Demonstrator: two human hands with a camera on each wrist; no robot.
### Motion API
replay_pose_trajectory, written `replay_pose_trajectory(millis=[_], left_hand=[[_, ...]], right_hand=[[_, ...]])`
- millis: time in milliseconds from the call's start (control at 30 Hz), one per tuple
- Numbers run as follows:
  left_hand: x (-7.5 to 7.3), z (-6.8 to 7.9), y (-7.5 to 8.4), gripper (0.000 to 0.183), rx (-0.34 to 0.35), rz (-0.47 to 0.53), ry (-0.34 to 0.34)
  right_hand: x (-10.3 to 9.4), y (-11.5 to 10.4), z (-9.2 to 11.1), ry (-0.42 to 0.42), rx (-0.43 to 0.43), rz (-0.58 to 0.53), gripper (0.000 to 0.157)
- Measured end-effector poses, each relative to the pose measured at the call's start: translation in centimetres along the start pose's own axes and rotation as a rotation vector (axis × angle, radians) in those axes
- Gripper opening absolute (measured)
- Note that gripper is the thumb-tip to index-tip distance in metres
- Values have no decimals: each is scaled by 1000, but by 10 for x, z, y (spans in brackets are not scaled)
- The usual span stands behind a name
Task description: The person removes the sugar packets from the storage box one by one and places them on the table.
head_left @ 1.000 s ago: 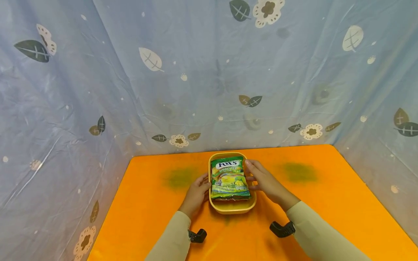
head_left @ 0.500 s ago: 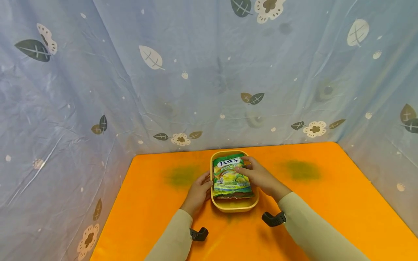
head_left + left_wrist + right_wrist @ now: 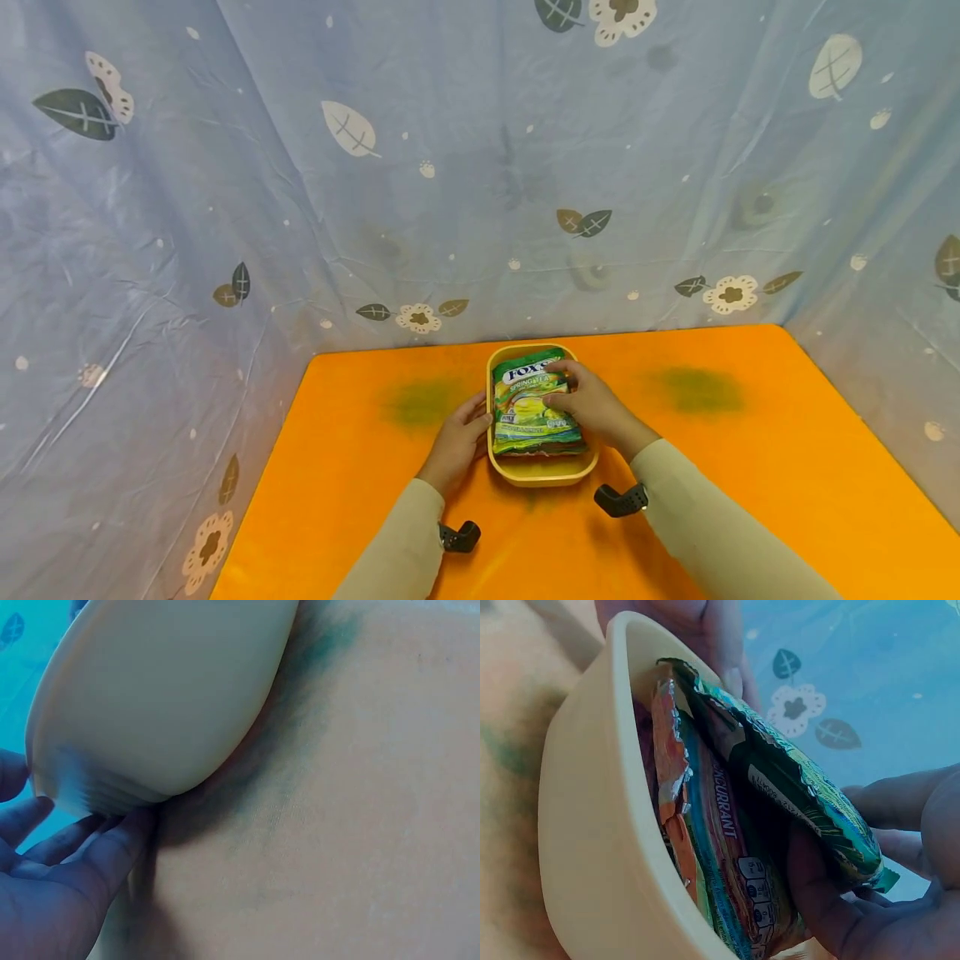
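Observation:
A yellow plastic tub (image 3: 543, 481) sits on the orange table and holds candy bags. On top lies a green Fox's Spring Tea candy bag (image 3: 517, 408). My right hand (image 3: 603, 412) pinches this green bag at its right edge, with fingers on its printed face; in the right wrist view the thumb (image 3: 821, 892) is beneath it. The bag's near edge stands apart from a reddish candy bag (image 3: 720, 817) marked "currant" below. My left hand (image 3: 453, 437) grips the tub's left side, and in the left wrist view its fingers (image 3: 124, 840) press the outer wall (image 3: 165, 697).
An orange cloth (image 3: 360, 517) with green smudges covers the table. Blue patterned curtains (image 3: 420, 192) enclose the back and both sides, and the tub stands close to the back one. Black bands (image 3: 621, 500) are worn on both wrists.
My right hand has gone from the tub's right rim onto the green candy bag and taken hold of its right edge. My left hand keeps its place on the tub.

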State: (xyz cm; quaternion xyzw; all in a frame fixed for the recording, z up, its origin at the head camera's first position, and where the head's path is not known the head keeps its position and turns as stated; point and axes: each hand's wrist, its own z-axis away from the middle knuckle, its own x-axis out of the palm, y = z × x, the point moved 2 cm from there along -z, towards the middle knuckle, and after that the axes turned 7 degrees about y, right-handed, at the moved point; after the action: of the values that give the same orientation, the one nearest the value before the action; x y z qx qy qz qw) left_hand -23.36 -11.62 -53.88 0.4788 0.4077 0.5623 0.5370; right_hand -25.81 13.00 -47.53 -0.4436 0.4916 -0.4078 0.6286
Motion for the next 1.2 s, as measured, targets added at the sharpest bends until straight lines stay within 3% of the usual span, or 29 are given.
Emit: replay_pose_trajectory(millis=[267,467,1200], left_hand=[[1,1,1,59,3,-17,2],[2,2,2,57,10,-10,0],[3,5,2,57,12,7,-18]], right_hand=[[2,3,0,69,-1,72,51],[6,-2,3,109,-6,104,56],[1,-8,10,184,-39,-54,59]])
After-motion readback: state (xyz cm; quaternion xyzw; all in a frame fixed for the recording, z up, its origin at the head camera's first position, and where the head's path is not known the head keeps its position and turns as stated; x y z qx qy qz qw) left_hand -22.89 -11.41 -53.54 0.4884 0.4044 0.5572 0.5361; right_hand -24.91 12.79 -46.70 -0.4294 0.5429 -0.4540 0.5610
